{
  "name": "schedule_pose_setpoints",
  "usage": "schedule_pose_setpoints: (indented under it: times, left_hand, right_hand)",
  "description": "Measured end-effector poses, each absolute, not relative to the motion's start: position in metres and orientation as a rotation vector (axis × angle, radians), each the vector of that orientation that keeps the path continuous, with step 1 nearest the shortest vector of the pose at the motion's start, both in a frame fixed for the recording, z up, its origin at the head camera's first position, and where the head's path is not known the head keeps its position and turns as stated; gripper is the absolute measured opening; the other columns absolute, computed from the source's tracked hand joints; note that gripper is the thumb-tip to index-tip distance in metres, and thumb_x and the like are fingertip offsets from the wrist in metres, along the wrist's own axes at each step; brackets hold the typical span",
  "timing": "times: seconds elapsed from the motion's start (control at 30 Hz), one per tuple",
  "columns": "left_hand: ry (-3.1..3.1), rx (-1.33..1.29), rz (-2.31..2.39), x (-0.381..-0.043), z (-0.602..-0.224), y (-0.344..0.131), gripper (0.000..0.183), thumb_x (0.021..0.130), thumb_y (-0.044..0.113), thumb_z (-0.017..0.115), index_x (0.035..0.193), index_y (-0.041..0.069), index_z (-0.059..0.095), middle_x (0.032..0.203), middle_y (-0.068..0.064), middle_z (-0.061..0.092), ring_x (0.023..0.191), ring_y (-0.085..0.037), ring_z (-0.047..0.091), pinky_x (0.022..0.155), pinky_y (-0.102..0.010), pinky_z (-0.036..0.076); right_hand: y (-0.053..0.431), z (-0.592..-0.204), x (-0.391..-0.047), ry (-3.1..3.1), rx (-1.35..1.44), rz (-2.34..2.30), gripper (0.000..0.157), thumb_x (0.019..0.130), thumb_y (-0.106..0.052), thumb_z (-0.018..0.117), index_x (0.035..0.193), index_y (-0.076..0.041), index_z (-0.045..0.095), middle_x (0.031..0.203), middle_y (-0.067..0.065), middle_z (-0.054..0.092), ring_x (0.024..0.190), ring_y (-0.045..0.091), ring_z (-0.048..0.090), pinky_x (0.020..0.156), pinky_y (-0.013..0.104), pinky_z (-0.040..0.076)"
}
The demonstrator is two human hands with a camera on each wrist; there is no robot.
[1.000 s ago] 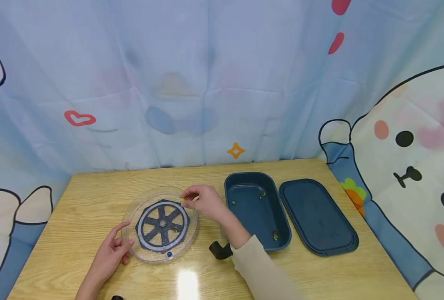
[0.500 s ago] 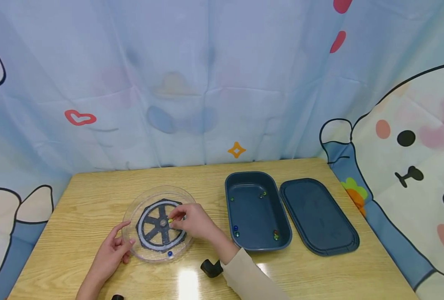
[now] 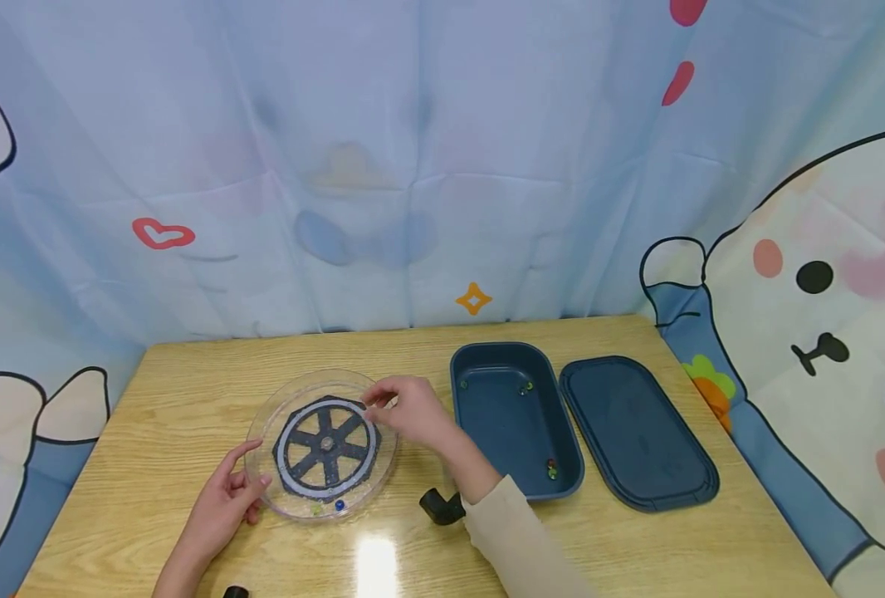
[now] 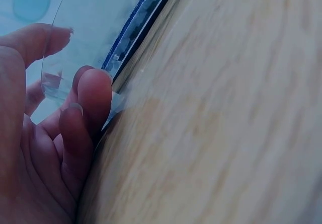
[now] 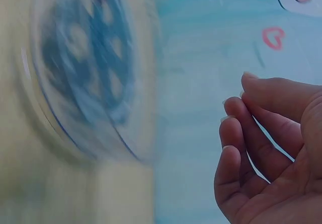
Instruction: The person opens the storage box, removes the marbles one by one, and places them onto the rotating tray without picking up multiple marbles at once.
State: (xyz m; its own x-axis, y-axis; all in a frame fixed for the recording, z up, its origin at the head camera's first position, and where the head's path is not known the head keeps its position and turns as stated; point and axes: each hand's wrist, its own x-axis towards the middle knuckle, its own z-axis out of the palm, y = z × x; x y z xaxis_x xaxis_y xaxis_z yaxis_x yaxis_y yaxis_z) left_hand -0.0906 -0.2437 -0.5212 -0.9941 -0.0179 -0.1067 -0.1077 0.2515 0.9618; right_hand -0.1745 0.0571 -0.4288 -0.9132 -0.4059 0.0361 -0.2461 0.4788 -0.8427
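The left hand (image 3: 222, 502) is reaching in from the lower left, its bare forearm slanting up toward a clear round dish (image 3: 304, 384). This grip is holding the dish lightly at its left rim; the index finger is stretching out at the rim, the thumb is lying nearer to the person, and the other fingers are bending inward.

The right hand (image 3: 413, 411) is hovering at the upper right edge of the dish, fingers pointing to the left. Its thumb and index finger are almost meeting at the tips, the other fingers are curving loosely, and this grip is having hold of nothing visible. Its forearm, in a beige sleeve (image 3: 520, 540), is crossing before the near left corner of a dark blue box (image 3: 513, 432).

The dish is resting on the wooden surface (image 3: 188, 399), left of the box, and is showing a dark spoked wheel (image 3: 326, 443). A blue marble (image 3: 339, 505) and a yellow-green marble (image 3: 317, 508) are lying near its front edge. Small marbles (image 3: 552, 472) are lying inside the box, and a dark blue lid (image 3: 640, 432) is lying just beside it.
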Motion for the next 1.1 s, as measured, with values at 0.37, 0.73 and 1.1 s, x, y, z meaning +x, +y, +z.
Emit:
schedule_pose_setpoints:
  times: [0.37, 0.73, 1.1]
  left_hand:
    - [2.415, -0.111, 1.88, -0.09, -0.52, -0.244, 0.058, 0.096, 0.008, 0.067, 0.147, 0.012, 0.04, 0.065, -0.008, 0.055, 0.049, -0.018, 0.052, 0.05, -0.031, 0.049]
    - [2.401, -0.143, 1.856, -0.092, -0.521, -0.245, 0.058, 0.096, 0.011, 0.067, 0.147, 0.015, 0.04, 0.065, -0.009, 0.054, 0.05, -0.018, 0.052, 0.051, -0.031, 0.049]
    - [2.436, -0.122, 1.817, -0.093, -0.523, -0.246, 0.058, 0.096, 0.012, 0.067, 0.147, 0.014, 0.04, 0.065, -0.009, 0.055, 0.051, -0.018, 0.053, 0.052, -0.03, 0.048]
  right_hand:
    - [0.132, -0.413, -0.221, 2.729, -0.337, -1.412, 0.02, 0.094, -0.017, 0.071, 0.114, -0.011, 0.073, 0.106, 0.002, 0.069, 0.098, 0.021, 0.063, 0.08, 0.039, 0.053]
    - [0.191, -0.456, -0.251, 2.701, -0.214, -1.271, 0.028, 0.095, -0.014, 0.069, 0.121, -0.005, 0.069, 0.117, 0.013, 0.067, 0.106, 0.031, 0.063, 0.089, 0.046, 0.051]
    - [0.194, -0.477, -0.254, 2.73, -0.188, -1.061, 0.031, 0.09, -0.005, 0.072, 0.121, -0.003, 0.069, 0.109, 0.012, 0.068, 0.1, 0.027, 0.063, 0.082, 0.042, 0.052]
